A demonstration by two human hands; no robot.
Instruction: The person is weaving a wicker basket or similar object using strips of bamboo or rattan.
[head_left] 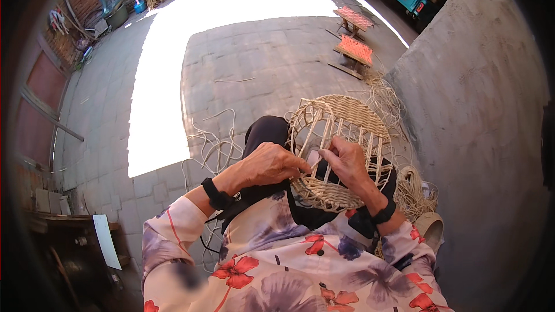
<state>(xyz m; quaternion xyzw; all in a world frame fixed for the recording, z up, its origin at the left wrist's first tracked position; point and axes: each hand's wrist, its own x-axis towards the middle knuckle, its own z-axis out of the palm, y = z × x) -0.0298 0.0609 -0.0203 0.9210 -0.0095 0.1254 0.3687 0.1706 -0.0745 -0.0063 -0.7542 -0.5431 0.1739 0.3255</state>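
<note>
A round, tan woven basket (347, 107) rests on my lap, tilted toward me. Its far and near parts are densely woven, while bare spokes and twisted cords (361, 138) span the middle. My left hand (276, 163) is at the left edge of the near woven part, with its fingers bent together at the weave; whatever they pinch is too small to make out. Over the middle of the basket, the thumb and fingers of my right hand (348, 164) close on one of the pale cords. Dark bands circle both wrists.
Loose cords (217, 144) lie on the paving left of my knees. A coil of straw cord (410, 193) sits at my right, near a grey wall (474, 98). Two low stools with red woven tops (354, 49) stand ahead. A dark wooden table (63, 242) is at lower left.
</note>
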